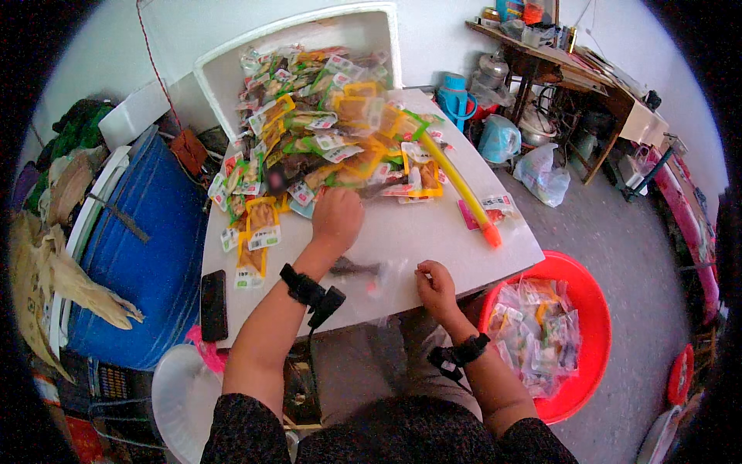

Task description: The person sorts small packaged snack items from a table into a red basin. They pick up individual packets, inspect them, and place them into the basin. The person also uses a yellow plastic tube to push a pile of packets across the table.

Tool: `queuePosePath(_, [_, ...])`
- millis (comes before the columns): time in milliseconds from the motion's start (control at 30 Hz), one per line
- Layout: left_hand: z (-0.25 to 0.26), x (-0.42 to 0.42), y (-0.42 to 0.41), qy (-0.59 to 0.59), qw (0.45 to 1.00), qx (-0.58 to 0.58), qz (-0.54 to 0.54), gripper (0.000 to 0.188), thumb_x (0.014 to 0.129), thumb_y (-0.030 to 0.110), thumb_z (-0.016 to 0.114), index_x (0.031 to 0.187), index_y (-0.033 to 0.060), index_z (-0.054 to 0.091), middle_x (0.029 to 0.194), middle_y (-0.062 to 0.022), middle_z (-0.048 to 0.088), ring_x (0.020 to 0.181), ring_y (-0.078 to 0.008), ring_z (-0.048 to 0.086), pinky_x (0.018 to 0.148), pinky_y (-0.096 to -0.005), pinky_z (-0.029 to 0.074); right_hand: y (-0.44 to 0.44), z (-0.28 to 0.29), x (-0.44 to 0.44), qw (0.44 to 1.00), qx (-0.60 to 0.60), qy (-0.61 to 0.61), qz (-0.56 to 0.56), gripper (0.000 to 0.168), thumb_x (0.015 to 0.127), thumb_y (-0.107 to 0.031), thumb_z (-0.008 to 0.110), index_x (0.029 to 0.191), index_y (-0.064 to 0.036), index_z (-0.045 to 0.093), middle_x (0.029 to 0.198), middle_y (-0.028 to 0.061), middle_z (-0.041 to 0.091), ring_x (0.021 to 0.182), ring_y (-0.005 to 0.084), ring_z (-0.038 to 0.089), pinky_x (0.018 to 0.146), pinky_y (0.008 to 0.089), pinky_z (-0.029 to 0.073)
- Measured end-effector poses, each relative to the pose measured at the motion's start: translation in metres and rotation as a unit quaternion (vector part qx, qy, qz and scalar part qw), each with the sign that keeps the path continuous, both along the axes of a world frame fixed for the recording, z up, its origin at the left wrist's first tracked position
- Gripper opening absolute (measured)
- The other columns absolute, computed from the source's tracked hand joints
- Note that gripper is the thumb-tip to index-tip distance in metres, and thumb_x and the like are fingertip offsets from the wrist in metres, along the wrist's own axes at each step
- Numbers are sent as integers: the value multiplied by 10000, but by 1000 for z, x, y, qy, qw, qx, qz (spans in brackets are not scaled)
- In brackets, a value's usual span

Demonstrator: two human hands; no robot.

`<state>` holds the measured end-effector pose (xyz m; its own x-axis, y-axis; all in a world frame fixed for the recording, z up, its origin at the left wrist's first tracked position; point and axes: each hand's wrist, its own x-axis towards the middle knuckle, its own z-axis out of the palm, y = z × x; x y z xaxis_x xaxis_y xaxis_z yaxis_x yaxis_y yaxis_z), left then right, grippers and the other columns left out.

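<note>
My left hand (338, 217) is curled at the near edge of a heap of small food packets (324, 124) on the white table (464, 278). Its fingertips are turned away, so I cannot tell whether it pinches a packet. Close to the table's front edge, my right hand (436, 284) has its fingers bent at the side of a clear plastic bag (397, 284), which it appears to hold. The bag is blurred. A dark, blurred shape (353, 267) lies left of it on the tabletop. Several yellow-edged packets (262, 223) lie left of my left hand.
A yellow tube with an orange end (455, 177) slants across the table's right side. A black phone (214, 305) lies at the left edge. The red basin (597, 342) at right holds filled clear bags (536, 336). A blue barrel (145, 249) stands left, above a metal bowl (185, 394).
</note>
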<state>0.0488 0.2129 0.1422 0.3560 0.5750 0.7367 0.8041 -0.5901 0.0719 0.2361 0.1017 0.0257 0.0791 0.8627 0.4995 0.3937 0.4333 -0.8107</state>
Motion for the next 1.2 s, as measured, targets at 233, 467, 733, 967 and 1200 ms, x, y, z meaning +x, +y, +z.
queuePosePath(233, [-4, -15, -88, 71, 995, 23, -71, 82, 588, 123, 498, 628, 58, 470, 712, -78, 482, 695, -252, 473, 582, -372, 367, -15, 42, 6, 937, -212, 253, 120, 237, 796, -174, 455, 968, -11, 438, 855, 68, 508, 761, 167, 530, 606, 268, 431])
queuePosePath(467, [-38, -24, -130, 69, 990, 0, -126, 160, 548, 126, 508, 691, 59, 490, 774, -75, 505, 744, -253, 488, 581, -363, 378, -55, 57, 3, 782, -383, 448, 203, 259, 794, -180, 441, 1026, -68, 418, 921, 72, 517, 768, 179, 531, 640, 345, 456])
queuePosePath(733, [-43, -7, -147, 27, 984, 29, -173, 120, 564, 142, 503, 648, 68, 459, 748, -63, 477, 718, -229, 466, 584, -349, 368, -67, 80, -1, 746, -382, 527, 137, 186, 803, -176, 419, 860, -4, 456, 748, 60, 506, 634, 159, 510, 573, 290, 450])
queuePosePath(967, [-55, -3, -148, -31, 993, -115, -27, 188, 649, 128, 516, 829, 74, 495, 817, -94, 488, 779, -283, 457, 663, -367, 372, -64, 45, 20, 803, -274, 505, 158, 164, 807, -151, 407, 867, -7, 459, 761, 52, 504, 656, 143, 497, 598, 264, 422])
queuePosePath(1200, [-58, -2, -154, -119, 973, -196, -4, 331, 637, 229, 583, 918, 88, 484, 877, -111, 486, 814, -294, 455, 687, -366, 375, -71, 51, 33, 797, -231, 547, 110, 134, 812, -94, 397, 911, -19, 446, 814, 38, 490, 694, 138, 479, 635, 277, 421])
